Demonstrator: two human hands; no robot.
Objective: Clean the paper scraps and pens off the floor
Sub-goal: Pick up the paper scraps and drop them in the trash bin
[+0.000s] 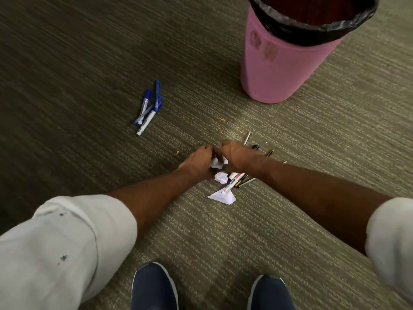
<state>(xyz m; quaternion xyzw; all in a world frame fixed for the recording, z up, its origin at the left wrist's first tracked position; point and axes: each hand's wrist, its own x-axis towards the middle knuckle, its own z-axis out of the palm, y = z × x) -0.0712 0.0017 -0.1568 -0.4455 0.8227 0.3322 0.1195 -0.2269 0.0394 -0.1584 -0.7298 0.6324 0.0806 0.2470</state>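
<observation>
My left hand (199, 159) and my right hand (237, 156) meet low over the carpet, both closed around a crumpled white paper scrap (217, 163) between them. Just below lies another crumpled scrap (221, 177), and a flat white paper piece (223, 197) with a white marker (231, 185) across it. Several thin pens (245, 181) lie under and beyond my right wrist, partly hidden. A separate cluster of blue-capped markers and pens (149, 107) lies to the left on the carpet.
A pink waste bin (274, 70) with a black liner stands at the upper right, past the pens. My two dark blue shoes (154, 287) are at the bottom edge. Small brown crumbs (223, 120) dot the grey-green carpet.
</observation>
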